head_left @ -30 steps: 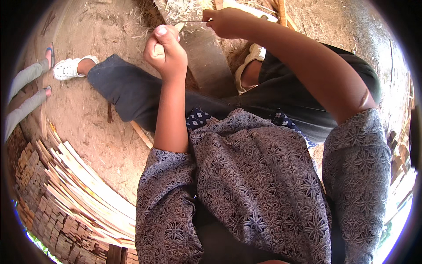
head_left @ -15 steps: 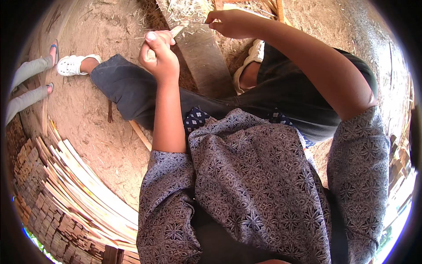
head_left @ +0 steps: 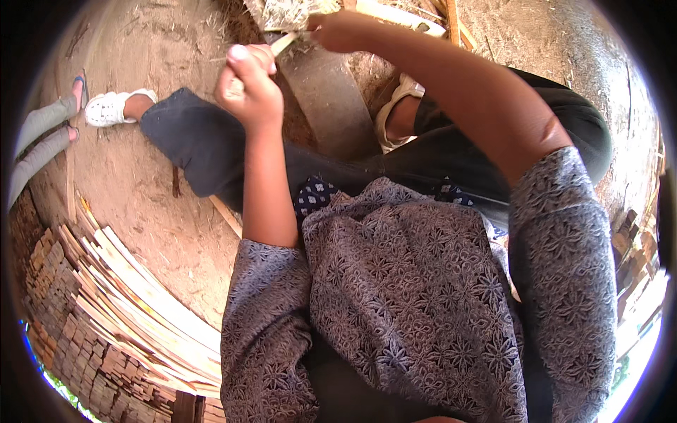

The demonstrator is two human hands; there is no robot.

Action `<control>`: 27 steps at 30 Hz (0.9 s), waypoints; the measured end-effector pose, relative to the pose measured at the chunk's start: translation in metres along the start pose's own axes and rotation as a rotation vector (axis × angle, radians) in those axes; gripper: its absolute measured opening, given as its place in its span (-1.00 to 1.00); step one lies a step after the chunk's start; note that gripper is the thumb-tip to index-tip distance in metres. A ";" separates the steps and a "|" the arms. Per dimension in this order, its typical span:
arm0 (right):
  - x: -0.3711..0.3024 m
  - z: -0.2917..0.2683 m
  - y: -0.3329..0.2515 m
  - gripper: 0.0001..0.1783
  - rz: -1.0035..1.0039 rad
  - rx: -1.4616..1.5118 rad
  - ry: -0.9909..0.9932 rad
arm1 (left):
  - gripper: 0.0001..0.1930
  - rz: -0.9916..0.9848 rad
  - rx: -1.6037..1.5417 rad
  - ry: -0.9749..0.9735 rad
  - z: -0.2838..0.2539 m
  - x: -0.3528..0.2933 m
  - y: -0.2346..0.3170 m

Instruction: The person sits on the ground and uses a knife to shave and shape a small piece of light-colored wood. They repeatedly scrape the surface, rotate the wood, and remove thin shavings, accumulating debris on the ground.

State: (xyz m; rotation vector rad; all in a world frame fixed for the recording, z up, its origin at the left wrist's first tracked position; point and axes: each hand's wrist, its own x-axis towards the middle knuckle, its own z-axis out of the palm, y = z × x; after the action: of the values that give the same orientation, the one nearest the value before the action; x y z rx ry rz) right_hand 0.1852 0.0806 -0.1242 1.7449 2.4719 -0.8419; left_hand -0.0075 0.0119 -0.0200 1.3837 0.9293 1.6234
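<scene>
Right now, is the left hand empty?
No, the left hand is closed around a pale strip, whose end juts out up and to the right.

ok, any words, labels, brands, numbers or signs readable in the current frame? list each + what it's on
None readable.
Patterned shirt: flower motifs, no lettering visible.
Wood strip in the left hand: no writing visible.
White shoe at left: no legible marking.
Stacked wood: too small to tell.
Around the right hand: blurred, any tiny marking would be unreadable.
</scene>
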 end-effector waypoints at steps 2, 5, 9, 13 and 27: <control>-0.013 -0.021 0.007 -0.64 0.041 0.107 -0.029 | -0.45 -0.032 -0.064 -0.015 -0.013 0.003 0.004; -0.053 -0.085 -0.026 -0.65 0.055 0.205 -0.044 | -0.47 -0.025 -0.102 -0.023 -0.019 0.003 0.005; -0.076 -0.069 -0.039 -0.63 0.059 0.201 -0.066 | -0.48 0.005 -0.037 -0.082 -0.007 -0.003 0.009; -0.079 -0.050 -0.045 -0.63 0.165 0.197 -0.052 | -0.47 0.001 -0.026 -0.029 -0.002 -0.003 0.008; -0.082 -0.037 -0.051 -0.50 0.280 0.400 0.173 | -0.20 -0.047 -0.326 -0.144 -0.023 0.043 -0.026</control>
State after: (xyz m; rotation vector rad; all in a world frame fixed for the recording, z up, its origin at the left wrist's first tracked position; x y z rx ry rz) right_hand 0.1833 0.0120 -0.0465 2.3124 2.1805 -1.2688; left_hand -0.0312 0.0609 -0.0286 1.2234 0.5783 1.5385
